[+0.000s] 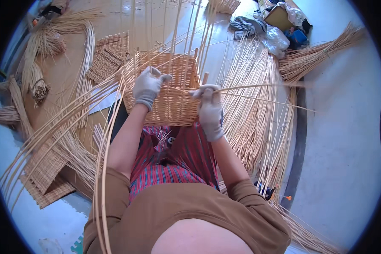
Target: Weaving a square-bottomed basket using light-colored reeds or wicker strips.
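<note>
A square wicker basket (173,111) rests against my lap, half woven, with long upright rods rising from its far side and others fanning out to the left. My left hand (147,88), in a light work glove, is closed at the basket's near upper edge, its fingers curled by the rods there; what they hold is partly hidden. At the near right corner my gloved right hand (209,108) grips a long wicker rod (258,86), which stretches away to the right and blurs at its tip. A second thin rod runs out below it. A short peg stands at this corner.
Loose wicker rods (252,106) lie in a broad heap to my right, with a tied bundle (317,57) beyond. Woven panels (108,57) lie far left and near left. Plastic bags (275,40) and grey cloth (246,26) sit at the back right.
</note>
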Available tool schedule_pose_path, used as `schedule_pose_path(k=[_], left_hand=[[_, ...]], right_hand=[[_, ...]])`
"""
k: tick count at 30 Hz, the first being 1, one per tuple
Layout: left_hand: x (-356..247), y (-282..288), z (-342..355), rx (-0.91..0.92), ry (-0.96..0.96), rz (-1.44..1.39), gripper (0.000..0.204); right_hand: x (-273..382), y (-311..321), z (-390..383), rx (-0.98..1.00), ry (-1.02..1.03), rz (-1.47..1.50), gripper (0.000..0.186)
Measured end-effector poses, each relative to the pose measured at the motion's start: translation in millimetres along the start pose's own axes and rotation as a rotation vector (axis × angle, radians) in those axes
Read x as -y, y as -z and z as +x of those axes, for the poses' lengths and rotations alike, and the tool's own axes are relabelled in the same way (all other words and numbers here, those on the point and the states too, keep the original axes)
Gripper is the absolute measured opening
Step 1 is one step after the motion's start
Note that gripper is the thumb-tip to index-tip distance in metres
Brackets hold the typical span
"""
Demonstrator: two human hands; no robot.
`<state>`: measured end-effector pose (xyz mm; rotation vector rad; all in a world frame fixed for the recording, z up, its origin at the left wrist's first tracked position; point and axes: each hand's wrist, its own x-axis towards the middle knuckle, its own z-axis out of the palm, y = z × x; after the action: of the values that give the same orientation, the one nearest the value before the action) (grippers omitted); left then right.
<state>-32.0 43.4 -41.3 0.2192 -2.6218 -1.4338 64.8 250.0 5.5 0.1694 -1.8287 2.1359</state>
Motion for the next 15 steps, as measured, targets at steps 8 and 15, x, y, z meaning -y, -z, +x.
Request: schedule_pose_path(k=[8, 15], left_hand=[[-71.9, -15.4, -43.0, 0.289, -0.206, -0.219, 0.021], [-73.0, -57.0, -55.0, 0.372, 0.013, -0.191, 0.023]], right_hand=[[21.6, 73.8, 18.0, -0.418, -0.111, 0.187, 0.021], [24.8, 26.7, 126.3, 0.045, 0.220, -0.629, 0.021]])
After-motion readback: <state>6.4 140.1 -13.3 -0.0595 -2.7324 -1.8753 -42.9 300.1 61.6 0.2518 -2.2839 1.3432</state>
